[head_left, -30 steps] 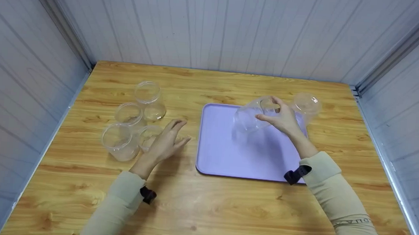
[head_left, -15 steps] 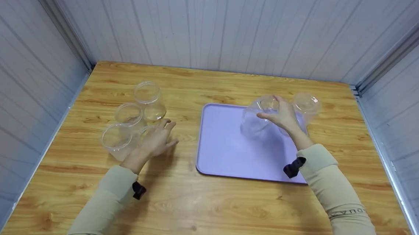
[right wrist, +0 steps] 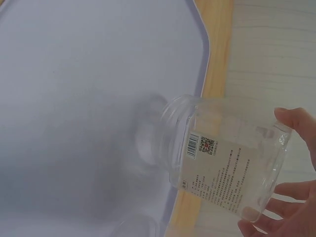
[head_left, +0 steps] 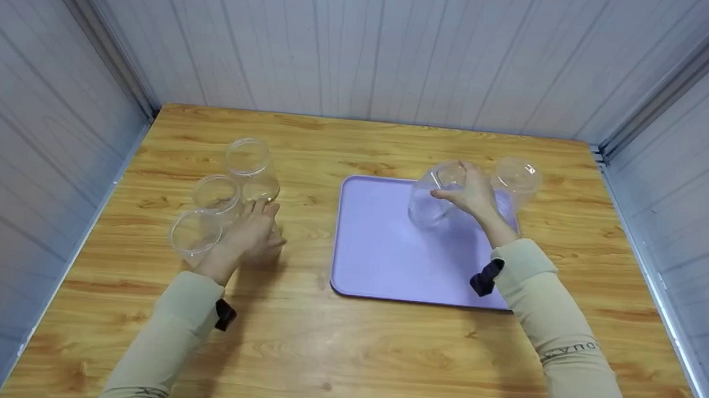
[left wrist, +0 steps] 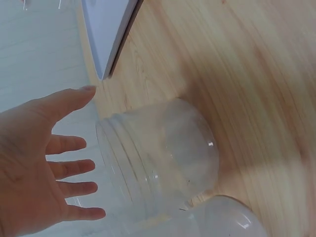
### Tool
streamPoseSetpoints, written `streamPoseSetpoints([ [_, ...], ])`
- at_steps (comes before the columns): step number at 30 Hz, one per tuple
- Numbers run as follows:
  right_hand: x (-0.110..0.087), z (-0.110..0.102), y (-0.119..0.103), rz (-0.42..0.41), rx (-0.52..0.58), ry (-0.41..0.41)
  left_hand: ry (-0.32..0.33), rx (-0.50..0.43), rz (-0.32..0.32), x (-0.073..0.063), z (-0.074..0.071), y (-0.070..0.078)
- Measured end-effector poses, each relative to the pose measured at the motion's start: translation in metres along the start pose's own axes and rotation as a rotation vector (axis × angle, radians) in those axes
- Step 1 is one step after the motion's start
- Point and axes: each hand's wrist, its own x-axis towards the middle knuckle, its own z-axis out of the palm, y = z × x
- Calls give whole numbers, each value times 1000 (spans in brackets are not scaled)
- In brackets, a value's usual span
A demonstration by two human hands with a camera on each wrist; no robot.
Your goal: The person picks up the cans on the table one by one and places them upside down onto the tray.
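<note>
My right hand (head_left: pixel 476 198) grips a clear plastic jar (head_left: pixel 429 204) by its base end, thumb on one side and fingers on the other. In the right wrist view the jar (right wrist: pixel 222 158) has a printed label, and its threaded mouth points down close over the lilac tray (head_left: pixel 388 257). My left hand (head_left: pixel 243 235) hovers at the mouth of another clear jar (left wrist: pixel 158 153), thumb and fingers spread and nothing held. From the head view that jar is mostly hidden under the hand. Beside it stand more clear jars (head_left: pixel 195 234), mouths up.
One clear jar (head_left: pixel 517 176) stands base up at the tray's back right corner. Toward the back left is a further upright jar (head_left: pixel 248 157). The wooden table (head_left: pixel 318 359) meets pale panel walls (head_left: pixel 365 50) at the back and sides.
My left hand has moved left and down over the nearest jar of the left group. My right hand has swung its jar more upright, its mouth end shifting right over the tray.
</note>
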Motion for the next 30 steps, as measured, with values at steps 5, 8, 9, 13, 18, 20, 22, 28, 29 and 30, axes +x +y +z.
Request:
streamPoseSetpoints([
  [5,3,2,-2,13,-51,-20,23,22,-5,0,0,-5],
  [8,5,3,-4,13,-80,-32,18,31,-15,1,0,-8],
  [9,5,3,-4,9,-90,-34,13,28,-20,1,0,-8],
  [13,8,5,-5,10,-119,-35,-20,23,-28,3,-2,-10],
  [18,11,7,-5,24,-114,-47,-33,45,-3,4,-3,-13],
  [20,12,7,-5,31,-113,-51,-34,56,5,5,-3,-13],
  [22,13,7,-6,42,-116,-51,-38,63,14,4,-4,-13],
  [28,17,8,-8,51,-115,-67,-73,25,18,4,-6,-14],
  [29,17,9,-9,50,-113,-67,-80,15,16,4,-6,-14],
  [30,18,9,-9,50,-112,-66,-86,6,13,4,-6,-14],
])
